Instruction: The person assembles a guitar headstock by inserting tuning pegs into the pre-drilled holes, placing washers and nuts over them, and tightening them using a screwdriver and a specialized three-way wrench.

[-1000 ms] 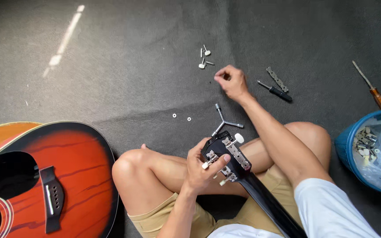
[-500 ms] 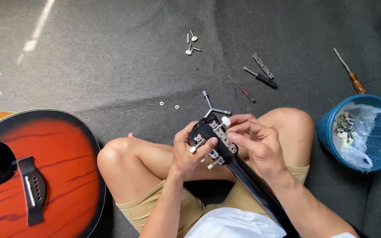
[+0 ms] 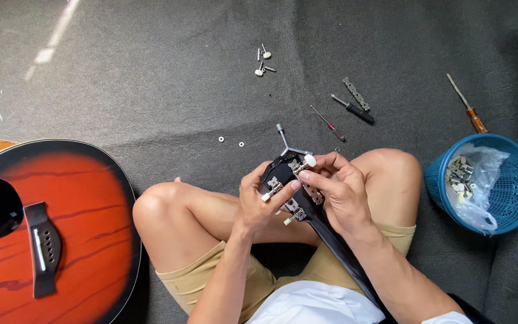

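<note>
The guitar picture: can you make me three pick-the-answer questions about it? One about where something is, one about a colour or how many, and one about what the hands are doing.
1. Where is the blue basket?
A. Beside the person's right knee
B. On top of the guitar body
C. Between the two hands

2. How many small washers lie on the grey mat in front of the left knee?
A. Five
B. Two
C. None

3. What do the left hand and right hand do?
A. Both lie flat on the mat
B. Both hold the black guitar headstock
C. One holds a screwdriver

Answers: 1 A, the basket sits on the mat next to that knee. 2 B, two little rings lie side by side. 3 B, both hands close around the headstock with its tuning pegs, over the lap.
</note>
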